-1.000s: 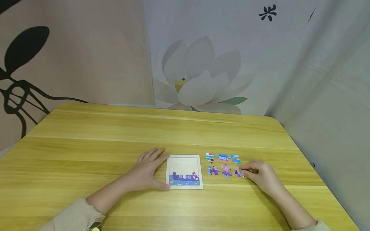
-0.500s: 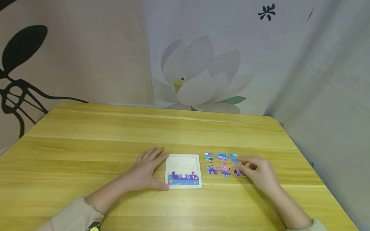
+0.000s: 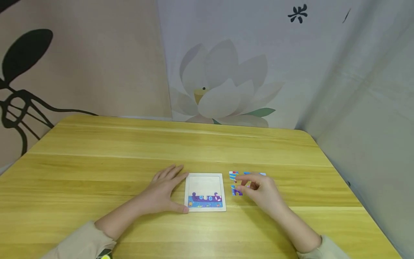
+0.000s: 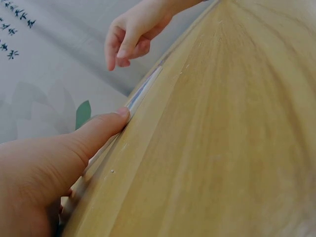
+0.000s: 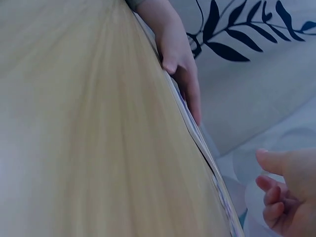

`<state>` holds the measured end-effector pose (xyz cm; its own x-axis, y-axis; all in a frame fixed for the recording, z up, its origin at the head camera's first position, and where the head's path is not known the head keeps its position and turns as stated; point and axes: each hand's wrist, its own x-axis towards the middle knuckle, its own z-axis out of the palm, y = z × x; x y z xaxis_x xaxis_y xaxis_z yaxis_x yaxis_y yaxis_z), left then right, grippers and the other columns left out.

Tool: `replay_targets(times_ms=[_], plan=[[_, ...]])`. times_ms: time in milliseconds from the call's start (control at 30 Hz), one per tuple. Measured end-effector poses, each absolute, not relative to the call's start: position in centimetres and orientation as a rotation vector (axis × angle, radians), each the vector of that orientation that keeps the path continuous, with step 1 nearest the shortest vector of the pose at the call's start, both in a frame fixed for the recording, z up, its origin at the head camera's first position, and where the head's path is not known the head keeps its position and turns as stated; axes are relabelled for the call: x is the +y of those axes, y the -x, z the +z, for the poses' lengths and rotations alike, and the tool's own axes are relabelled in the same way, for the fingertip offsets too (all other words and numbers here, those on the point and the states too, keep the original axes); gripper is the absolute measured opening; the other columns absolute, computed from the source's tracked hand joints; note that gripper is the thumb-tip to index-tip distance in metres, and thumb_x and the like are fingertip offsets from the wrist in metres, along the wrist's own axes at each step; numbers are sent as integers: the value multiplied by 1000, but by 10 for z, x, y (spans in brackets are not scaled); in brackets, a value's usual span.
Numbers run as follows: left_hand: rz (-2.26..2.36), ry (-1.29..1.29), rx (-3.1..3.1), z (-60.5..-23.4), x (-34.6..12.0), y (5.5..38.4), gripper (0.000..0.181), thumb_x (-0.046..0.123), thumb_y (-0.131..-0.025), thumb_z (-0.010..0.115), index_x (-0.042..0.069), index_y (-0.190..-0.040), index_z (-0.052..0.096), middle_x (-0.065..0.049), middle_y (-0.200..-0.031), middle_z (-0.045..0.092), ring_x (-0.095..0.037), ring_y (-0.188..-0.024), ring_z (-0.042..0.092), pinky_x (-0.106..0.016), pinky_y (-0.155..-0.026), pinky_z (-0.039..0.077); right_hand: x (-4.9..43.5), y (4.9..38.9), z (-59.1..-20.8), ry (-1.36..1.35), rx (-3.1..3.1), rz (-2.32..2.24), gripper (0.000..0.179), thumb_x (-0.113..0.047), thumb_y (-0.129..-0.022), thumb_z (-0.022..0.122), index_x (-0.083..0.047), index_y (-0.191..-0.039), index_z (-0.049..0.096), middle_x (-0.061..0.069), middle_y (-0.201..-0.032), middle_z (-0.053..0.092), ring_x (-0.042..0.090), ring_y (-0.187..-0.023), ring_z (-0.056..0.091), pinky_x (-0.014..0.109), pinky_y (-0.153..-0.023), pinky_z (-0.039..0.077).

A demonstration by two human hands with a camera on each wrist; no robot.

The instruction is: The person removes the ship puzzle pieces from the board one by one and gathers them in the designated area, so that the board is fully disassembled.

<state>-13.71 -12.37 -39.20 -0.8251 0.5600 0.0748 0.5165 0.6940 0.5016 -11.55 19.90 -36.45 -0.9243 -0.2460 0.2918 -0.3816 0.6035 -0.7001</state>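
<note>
Wooden table [image 3: 129, 144], white-framed purple-blue puzzle [image 3: 205, 184]

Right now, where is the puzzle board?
In the head view, the puzzle board lies on the table, just right of the left hand and left of the loose pieces and right hand.

Soft light casts faint shadows on the table [image 3: 207, 151]; right wrist view looks hazy

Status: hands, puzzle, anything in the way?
Left hand touching left edge of puzzle board. Right hand over loose pieces, hiding some. Board's bottom filled, rest bare, nothing across it.
</note>
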Motion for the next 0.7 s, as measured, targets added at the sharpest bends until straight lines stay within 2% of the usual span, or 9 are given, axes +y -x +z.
replay_targets(times_ms=[400, 700], plan=[[794, -906, 2826, -395, -123, 138, 113, 74, -62, 70, 7, -147, 37, -18, -156, 19, -42, -141, 9, -64, -108, 5, 157, 114, -364, -659, -2785, 1272, 28, -16, -80, 78, -12, -107, 73, -12, -81, 62, 5, -50, 39, 19, -43, 33], [783, -897, 2839, -394, -123, 138, 112, 73, -62, 71, 7, -147, 38, -17, -155, 21, -42, -141, 10, -65, -107, 6, 137, 117, -367, -818, -2833, 1334, 29, -12, -83, 75, -10, -112, 71, -11, -77, 61, 6, -55, 47, 21, -46, 42]])
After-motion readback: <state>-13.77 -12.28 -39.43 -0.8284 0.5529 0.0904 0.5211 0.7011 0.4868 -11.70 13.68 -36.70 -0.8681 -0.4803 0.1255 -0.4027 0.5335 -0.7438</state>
